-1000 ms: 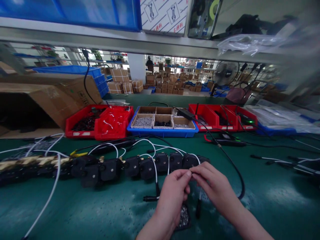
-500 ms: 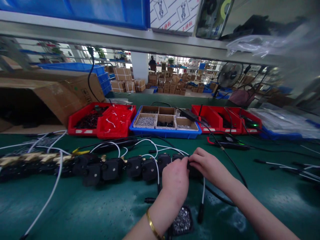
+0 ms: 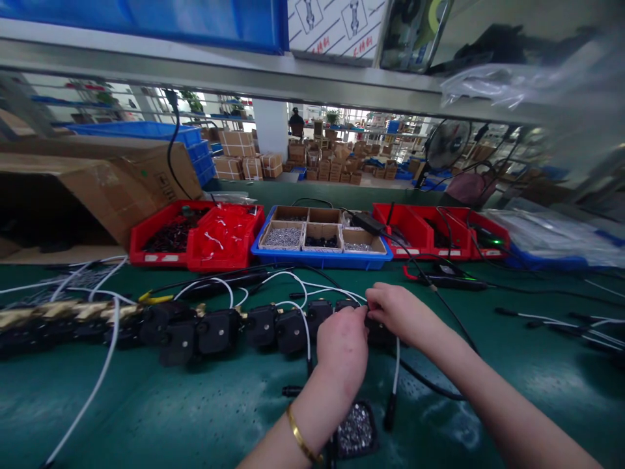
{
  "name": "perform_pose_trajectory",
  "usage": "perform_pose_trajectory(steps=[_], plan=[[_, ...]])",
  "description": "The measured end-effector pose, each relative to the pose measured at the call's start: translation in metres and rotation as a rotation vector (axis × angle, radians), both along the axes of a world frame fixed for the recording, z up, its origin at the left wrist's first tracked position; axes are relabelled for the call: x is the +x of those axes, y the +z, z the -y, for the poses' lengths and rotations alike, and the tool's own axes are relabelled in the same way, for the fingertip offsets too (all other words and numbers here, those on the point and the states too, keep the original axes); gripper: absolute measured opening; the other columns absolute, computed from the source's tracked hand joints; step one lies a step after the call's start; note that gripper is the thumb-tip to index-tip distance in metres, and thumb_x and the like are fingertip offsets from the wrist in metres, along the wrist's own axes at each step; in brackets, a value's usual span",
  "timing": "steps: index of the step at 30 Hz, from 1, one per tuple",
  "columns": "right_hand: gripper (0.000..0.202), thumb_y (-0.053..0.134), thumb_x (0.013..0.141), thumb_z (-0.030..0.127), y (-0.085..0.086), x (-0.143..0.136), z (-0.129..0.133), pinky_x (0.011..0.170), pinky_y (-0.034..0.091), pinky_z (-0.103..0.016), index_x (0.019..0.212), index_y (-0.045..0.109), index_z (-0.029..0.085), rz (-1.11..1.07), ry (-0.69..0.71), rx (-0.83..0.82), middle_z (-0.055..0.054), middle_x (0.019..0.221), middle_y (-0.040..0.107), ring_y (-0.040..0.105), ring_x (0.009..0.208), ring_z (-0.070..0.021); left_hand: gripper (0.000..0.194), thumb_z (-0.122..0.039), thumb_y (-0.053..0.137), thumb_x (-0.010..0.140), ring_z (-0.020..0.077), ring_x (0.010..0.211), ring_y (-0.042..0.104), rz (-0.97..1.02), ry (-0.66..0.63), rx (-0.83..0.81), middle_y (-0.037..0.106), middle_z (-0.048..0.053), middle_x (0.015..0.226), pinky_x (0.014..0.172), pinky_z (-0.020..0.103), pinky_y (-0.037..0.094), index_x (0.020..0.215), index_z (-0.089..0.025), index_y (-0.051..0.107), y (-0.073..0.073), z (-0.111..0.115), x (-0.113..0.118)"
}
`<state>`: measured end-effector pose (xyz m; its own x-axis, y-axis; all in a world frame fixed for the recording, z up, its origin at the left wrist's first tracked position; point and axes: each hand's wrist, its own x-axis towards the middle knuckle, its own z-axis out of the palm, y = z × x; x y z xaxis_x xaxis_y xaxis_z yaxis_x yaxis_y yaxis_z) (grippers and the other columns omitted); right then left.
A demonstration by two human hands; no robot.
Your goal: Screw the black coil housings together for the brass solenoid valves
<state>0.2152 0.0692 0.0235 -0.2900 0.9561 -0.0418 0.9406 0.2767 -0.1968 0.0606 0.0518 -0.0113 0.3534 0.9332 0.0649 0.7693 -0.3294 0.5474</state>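
Note:
Both my hands meet at a black box-shaped housing (image 3: 379, 333), with a white cable (image 3: 396, 365) hanging below it. My left hand (image 3: 343, 348), a gold bangle at its wrist, is closed against the housing's left side; its fingertips are mostly hidden. At the top of the housing, the fingers of my right hand (image 3: 398, 311) are pinched together, and what lies between them is too small to make out. Further black housings (image 3: 261, 326) stand in a row to the left. Below my left hand sits a small black tray (image 3: 359, 430) of shiny metal parts.
Behind the row stand red bins (image 3: 227, 238) and a blue tray (image 3: 322, 260) divided into small boxes. A dark handheld tool (image 3: 452, 280) with a cable lies at the right. Loose cables (image 3: 541, 319) lie further right. An open carton (image 3: 97, 182) stands at far left, beneath an overhead shelf (image 3: 219, 81).
My right hand has lifted slightly and its fingers have curled in more tightly at the top of the housing. My left hand has hardly moved. The view has shifted a little.

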Motion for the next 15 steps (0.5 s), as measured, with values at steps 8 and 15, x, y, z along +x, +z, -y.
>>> perform_pose_trajectory(steps=[8,15], plan=[[0.022,0.052,0.105,0.033,-0.009,0.030,0.044,0.070,0.054,-0.029,0.099,0.065,0.017,-0.333,-0.240,0.266,-0.001,0.085,0.065,0.063,0.074,-0.0137,0.036,-0.017,0.072,0.084,0.0201,0.090,0.065,0.390,0.114,-0.131,0.073,0.005,0.097,0.083,0.031,0.050,0.119,-0.024,0.074,0.006,0.008,-0.013],[0.022,0.051,0.103,0.039,-0.035,0.031,0.115,0.056,0.048,-0.025,0.103,0.065,0.023,-0.552,-0.395,0.424,0.000,0.079,0.064,0.062,0.064,-0.0136,0.038,-0.031,0.058,0.097,0.0132,0.081,0.063,1.833,0.403,-1.221,0.065,0.012,0.095,0.070,0.020,0.053,0.113,0.001,0.069,0.024,0.030,-0.017]])
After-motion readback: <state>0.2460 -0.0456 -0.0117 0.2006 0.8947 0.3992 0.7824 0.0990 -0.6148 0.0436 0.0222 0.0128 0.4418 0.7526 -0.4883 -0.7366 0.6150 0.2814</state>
